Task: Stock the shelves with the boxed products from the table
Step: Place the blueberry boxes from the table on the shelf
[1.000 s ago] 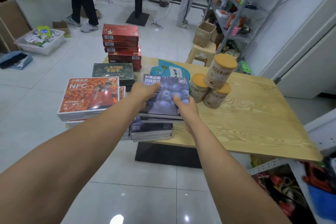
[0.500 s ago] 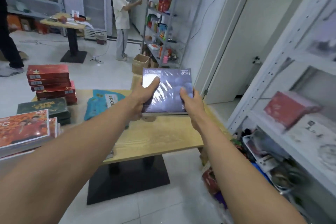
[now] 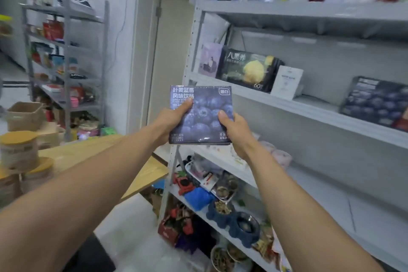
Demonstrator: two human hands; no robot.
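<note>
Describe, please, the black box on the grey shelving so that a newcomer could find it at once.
Start at the grey shelving on the right and take the shelf just above the held blueberry box. Near its left end, the black box stands between a lilac box and a white card. It alone is black, with large white characters and a yellow image.

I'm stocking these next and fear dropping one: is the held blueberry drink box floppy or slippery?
Probably stiff: the blueberry drink box looks flat and straight-edged though the left hand and right hand grip only its sides. Its glossy wrap glints, so it may be slippery.
</note>
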